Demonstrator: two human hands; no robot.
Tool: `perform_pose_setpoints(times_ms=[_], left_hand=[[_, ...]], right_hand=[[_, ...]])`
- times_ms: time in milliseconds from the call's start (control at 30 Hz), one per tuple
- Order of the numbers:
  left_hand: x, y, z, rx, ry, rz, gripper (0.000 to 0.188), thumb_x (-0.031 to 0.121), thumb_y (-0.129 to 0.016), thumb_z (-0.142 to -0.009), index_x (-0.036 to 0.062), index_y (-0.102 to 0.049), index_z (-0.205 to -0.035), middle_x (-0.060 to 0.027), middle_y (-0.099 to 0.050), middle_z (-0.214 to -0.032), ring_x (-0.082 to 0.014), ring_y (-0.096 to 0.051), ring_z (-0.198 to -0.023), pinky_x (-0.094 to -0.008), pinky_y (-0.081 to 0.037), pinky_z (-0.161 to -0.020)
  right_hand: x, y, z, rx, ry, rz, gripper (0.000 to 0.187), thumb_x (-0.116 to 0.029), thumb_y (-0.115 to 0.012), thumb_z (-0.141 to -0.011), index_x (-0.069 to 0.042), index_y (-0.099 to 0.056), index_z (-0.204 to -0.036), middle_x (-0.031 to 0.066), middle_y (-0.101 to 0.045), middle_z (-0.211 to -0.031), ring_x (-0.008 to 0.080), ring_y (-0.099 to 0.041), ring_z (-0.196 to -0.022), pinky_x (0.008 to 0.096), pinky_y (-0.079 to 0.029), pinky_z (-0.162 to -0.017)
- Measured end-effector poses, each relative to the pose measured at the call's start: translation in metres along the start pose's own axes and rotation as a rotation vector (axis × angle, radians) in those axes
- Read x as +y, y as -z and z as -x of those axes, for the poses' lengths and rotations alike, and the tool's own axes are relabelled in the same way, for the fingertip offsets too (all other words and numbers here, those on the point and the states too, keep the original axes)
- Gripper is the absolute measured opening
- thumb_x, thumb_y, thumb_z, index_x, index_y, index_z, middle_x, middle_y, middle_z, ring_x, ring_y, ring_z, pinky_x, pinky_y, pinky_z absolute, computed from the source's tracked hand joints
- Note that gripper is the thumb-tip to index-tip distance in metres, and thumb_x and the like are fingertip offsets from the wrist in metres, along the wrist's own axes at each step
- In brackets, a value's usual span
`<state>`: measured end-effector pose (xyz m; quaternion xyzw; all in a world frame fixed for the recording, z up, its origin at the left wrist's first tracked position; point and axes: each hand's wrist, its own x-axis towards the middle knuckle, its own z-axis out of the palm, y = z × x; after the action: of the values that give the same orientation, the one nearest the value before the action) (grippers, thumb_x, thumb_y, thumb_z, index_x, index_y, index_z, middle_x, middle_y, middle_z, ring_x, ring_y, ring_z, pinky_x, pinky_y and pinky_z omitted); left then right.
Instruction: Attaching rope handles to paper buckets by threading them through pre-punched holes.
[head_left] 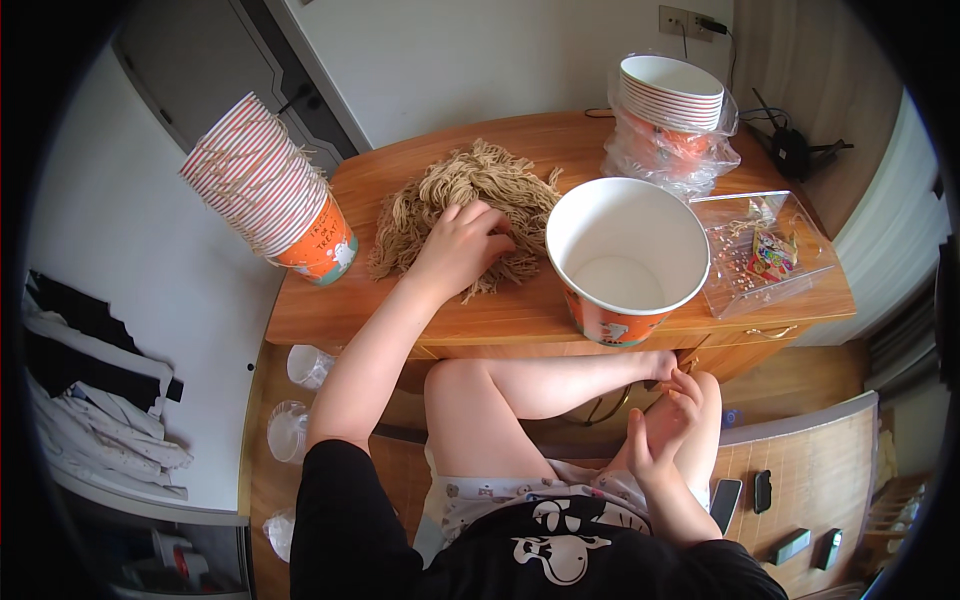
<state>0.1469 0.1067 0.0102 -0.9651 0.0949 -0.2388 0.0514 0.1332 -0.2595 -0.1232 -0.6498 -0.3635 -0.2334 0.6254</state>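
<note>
A heap of tan twine strands point(478, 180) lies on the wooden table. My left hand point(460, 248) reaches onto the heap's near side, its fingers curled and closed on some twine; the fingertips are partly hidden. To the right of the heap stands a large paper bucket point(628, 245), white inside and orange outside, upright with nothing visible in it. Over my lap, below the table's front edge, my right hand point(664, 428) is held open and touches none of these things. At the table's left end rises a tall stack of striped paper buckets point(262, 190), with twine around their sides.
More nested buckets point(672, 95) in clear plastic wrap stand at the back right. A clear tray point(735, 290) holds small beads and a colourful packet. A black router point(792, 152) sits behind it. Clear plastic cups point(290, 432) lie at lower left, a phone point(725, 505) at lower right.
</note>
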Motion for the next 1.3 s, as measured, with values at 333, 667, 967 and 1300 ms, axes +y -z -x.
perform_pose_setpoints(times_ms=[333,667,967,1300], left_hand=[[0.010,0.015,0.005,0.216,0.026,0.210,0.008,0.010,-0.077,-0.083,0.0124,-0.073,-0.090,0.0008,-0.069,-0.105,-0.0208,-0.061,-0.107,-0.0382,-0.046,-0.093],[0.134,0.083,0.055,0.442,-0.229,1.142,0.010,0.002,-0.071,-0.091,0.0078,-0.066,-0.097,-0.0101,-0.074,-0.097,-0.0263,-0.072,-0.086,-0.0377,-0.058,-0.083],[0.236,0.056,0.093,0.115,0.383,2.075,0.013,0.009,-0.057,-0.104,0.0046,-0.057,-0.116,-0.0036,-0.062,-0.094,-0.0100,-0.062,-0.085,-0.0243,-0.050,-0.074],[0.256,0.005,0.121,-0.115,0.643,1.917,0.015,0.000,-0.053,-0.098,-0.0005,-0.059,-0.112,-0.0051,-0.063,-0.102,-0.0122,-0.060,-0.092,-0.0287,-0.051,-0.082]], right_hand=[[0.001,-0.002,0.001,0.013,0.029,-0.054,0.063,0.006,-0.068,-0.077,-0.006,-0.038,-0.131,0.0247,-0.041,-0.141,0.0331,-0.044,-0.125,0.0416,-0.037,-0.103],[-0.030,-0.016,-0.025,0.030,0.202,-0.111,0.071,0.000,-0.078,-0.076,-0.008,-0.037,-0.134,0.0241,-0.041,-0.141,0.0326,-0.052,-0.118,0.0384,-0.048,-0.093],[-0.070,-0.018,-0.050,-0.125,0.453,-0.023,0.052,-0.042,-0.086,-0.077,-0.013,-0.073,-0.118,0.0063,-0.065,-0.119,0.0212,-0.056,-0.097,0.0354,-0.040,-0.080],[-0.066,0.000,-0.054,-0.686,-0.093,-0.171,0.037,-0.014,-0.079,-0.085,-0.006,-0.067,-0.119,0.0038,-0.073,-0.105,0.0237,-0.065,-0.097,0.0373,-0.043,-0.092]])
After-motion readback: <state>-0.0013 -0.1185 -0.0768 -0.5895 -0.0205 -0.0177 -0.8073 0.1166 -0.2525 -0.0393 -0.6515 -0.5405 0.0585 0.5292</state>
